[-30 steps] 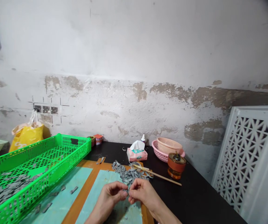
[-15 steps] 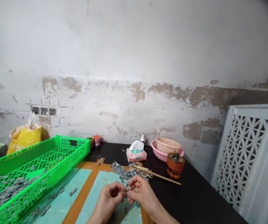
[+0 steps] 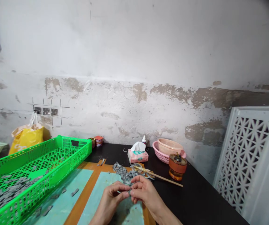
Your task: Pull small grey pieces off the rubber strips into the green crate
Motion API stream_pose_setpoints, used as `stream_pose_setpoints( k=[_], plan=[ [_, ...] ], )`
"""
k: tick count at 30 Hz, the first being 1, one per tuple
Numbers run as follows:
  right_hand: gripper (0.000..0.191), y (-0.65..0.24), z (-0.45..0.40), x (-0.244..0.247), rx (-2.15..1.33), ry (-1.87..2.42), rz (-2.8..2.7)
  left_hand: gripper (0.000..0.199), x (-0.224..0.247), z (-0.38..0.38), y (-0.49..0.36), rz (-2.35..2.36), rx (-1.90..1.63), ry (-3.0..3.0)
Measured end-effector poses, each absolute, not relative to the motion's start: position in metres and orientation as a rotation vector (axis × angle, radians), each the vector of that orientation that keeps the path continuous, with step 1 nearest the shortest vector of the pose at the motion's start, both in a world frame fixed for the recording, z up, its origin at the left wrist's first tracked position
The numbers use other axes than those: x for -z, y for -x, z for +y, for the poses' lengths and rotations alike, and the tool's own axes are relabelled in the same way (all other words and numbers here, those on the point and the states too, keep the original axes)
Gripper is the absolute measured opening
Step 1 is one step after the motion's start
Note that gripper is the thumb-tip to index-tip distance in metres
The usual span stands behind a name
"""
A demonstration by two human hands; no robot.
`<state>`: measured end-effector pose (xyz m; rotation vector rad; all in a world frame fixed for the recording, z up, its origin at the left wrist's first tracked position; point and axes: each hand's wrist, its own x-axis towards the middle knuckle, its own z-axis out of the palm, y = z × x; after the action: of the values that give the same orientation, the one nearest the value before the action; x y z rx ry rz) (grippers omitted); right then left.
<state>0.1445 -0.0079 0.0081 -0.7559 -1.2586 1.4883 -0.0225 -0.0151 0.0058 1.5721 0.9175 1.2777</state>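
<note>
Currently, left hand [image 3: 112, 197] and right hand [image 3: 146, 193] nearly meet above the teal sheet [image 3: 107, 182] on the tabletop [image 3: 190, 200]; thumb and forefinger of each pinched on a small grey strip [image 3: 130, 189], mostly hidden by fingertips. Grey pile [image 3: 122, 172] sits at the sheet's far right corner, wooden stick [image 3: 168, 180] slanting from it toward the tabletop's right edge, near the jar [image 3: 177, 168]. Green crate [image 3: 54, 179], tabletop's left side: grey pieces [image 3: 10, 192] inside

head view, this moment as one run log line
left hand, right hand: pinching small grey strip, mostly hidden | grey strips: piled beyond hands | green crate: left, holding grey pieces
</note>
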Motion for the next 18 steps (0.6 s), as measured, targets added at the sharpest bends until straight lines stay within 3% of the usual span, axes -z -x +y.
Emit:
stream_pose_setpoints(
  k=[18],
  plan=[
    [0.027, -0.135, -0.024, -0.017, -1.670, 0.583, -1.078, 0.014, -0.014, -0.023, 0.016, 0.751, -1.312, -1.490]
  ],
)
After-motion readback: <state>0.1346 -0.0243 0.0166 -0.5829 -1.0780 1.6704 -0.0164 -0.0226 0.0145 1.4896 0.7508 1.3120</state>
